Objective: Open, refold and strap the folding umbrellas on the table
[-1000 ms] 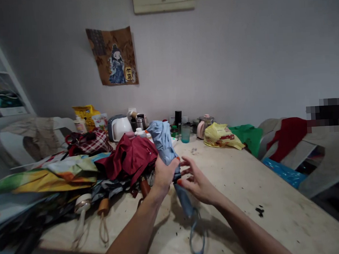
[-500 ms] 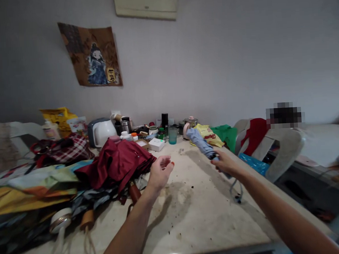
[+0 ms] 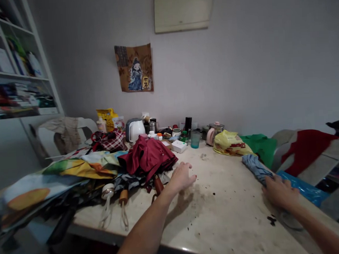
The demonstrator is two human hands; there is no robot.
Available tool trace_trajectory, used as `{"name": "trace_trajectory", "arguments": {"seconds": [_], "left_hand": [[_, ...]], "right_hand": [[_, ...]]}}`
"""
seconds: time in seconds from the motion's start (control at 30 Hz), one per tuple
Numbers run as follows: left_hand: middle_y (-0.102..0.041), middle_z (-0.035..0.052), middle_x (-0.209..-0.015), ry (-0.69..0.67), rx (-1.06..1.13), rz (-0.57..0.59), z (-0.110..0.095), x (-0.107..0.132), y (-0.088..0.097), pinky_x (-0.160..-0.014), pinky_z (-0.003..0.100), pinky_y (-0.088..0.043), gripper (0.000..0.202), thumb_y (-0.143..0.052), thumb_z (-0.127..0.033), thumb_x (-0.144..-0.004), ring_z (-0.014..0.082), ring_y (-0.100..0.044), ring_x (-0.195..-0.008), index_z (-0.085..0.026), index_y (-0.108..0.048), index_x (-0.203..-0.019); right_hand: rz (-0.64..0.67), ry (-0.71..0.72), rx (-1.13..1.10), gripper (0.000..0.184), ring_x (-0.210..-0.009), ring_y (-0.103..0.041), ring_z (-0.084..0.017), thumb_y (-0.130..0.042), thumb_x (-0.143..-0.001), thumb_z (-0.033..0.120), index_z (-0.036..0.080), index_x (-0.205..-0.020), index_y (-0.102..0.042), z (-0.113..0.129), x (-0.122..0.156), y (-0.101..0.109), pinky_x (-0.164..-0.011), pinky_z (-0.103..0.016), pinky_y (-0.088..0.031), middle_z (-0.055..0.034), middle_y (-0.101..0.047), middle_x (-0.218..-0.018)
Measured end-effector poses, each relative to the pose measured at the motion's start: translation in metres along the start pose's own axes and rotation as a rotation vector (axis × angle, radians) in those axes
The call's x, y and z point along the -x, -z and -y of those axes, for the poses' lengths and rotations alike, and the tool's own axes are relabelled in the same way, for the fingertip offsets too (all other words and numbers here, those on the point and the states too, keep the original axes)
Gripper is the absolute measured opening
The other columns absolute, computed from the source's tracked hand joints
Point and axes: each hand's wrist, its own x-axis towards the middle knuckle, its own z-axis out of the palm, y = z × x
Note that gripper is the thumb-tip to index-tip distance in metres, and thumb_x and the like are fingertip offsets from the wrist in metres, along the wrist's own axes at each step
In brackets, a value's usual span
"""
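Note:
A folded light-blue umbrella [image 3: 254, 167] lies on the beige table [image 3: 225, 211] near its right edge. My right hand [image 3: 278, 192] rests on the umbrella's handle end, fingers curled over it. My left hand [image 3: 182, 176] hovers over the middle of the table with fingers spread and nothing in it, just right of a dark red umbrella [image 3: 148, 159] on top of a heap of folded umbrellas. Wooden handles [image 3: 158, 185] and a white handle [image 3: 107, 191] stick out of that heap toward me.
A colourful open umbrella canopy [image 3: 61, 174] covers the left. At the back stand a white kettle [image 3: 134, 129], a teal cup [image 3: 195, 139], jars, a white box [image 3: 179, 146] and a yellow bag [image 3: 230, 143]. Chairs with cloth and a blue bag [image 3: 300, 187] sit right; shelves left.
My right hand carried the light-blue umbrella from the middle of the table to the right edge and set it down. My left hand let go and opened.

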Motion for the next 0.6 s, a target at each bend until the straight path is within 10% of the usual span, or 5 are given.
{"name": "trace_trajectory", "arguments": {"seconds": [0.2, 0.4, 0.6], "left_hand": [[-0.043, 0.0205, -0.138, 0.288, -0.54, -0.079, 0.043, 0.002, 0.046, -0.092, 0.064, -0.042, 0.056, -0.067, -0.034, -0.076, 0.0448, -0.044, -0.123, -0.019, -0.053, -0.129], [-0.019, 0.0271, -0.151, 0.613, -0.552, -0.223, 0.125, 0.011, 0.102, -0.092, 0.067, -0.037, 0.089, -0.068, -0.051, -0.072, 0.0507, -0.036, -0.127, -0.02, -0.031, -0.147], [-0.018, 0.0257, -0.151, 0.611, -0.556, -0.34, 0.143, 0.035, 0.14, -0.098, 0.063, -0.032, 0.094, -0.06, -0.067, -0.07, 0.0498, -0.026, -0.135, -0.023, -0.031, -0.148]], "right_hand": [[0.198, 0.307, -0.122, 0.05, -0.119, -0.056, -0.034, -0.053, -0.083, 0.03, 0.007, -0.127, -0.057, 0.068, 0.01, 0.034, -0.105, -0.044, -0.04, -0.0226, -0.057, -0.125], [0.454, 0.436, -0.528, 0.054, -0.095, -0.065, -0.023, -0.055, -0.082, 0.029, 0.014, -0.133, -0.053, 0.15, 0.047, 0.067, -0.091, -0.036, -0.049, -0.0178, -0.056, -0.127], [0.806, 0.558, -0.793, 0.06, -0.097, -0.064, -0.023, -0.064, -0.076, 0.029, 0.013, -0.133, -0.054, 0.25, 0.072, 0.069, -0.084, -0.033, -0.05, -0.0158, -0.061, -0.123]]}}
